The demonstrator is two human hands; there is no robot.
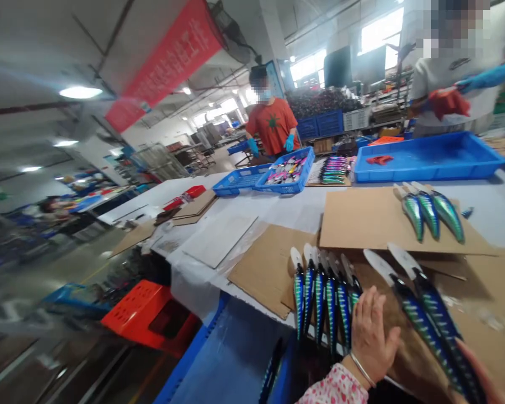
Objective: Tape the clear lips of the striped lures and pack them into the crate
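My left hand (372, 334) lies open, fingers stretched flat on a cardboard sheet (261, 269), just right of a row of several blue-green striped fishing lures (324, 297) with clear lips. Only an edge of my right hand (482, 373) shows at the bottom right, under the tails of two larger-looking striped lures (425, 314). These two slant up to the left and seem held above the cardboard. Three green lures (429, 210) lie side by side on another cardboard sheet (362, 221) farther back.
Blue trays (429, 160) and baskets (286, 171) of lures stand at the table's far side. Two gloved people work there, one in a red shirt (272, 126), one in white (458, 73). A red crate (145, 314) and a blue bin (231, 359) sit below the table's near edge.
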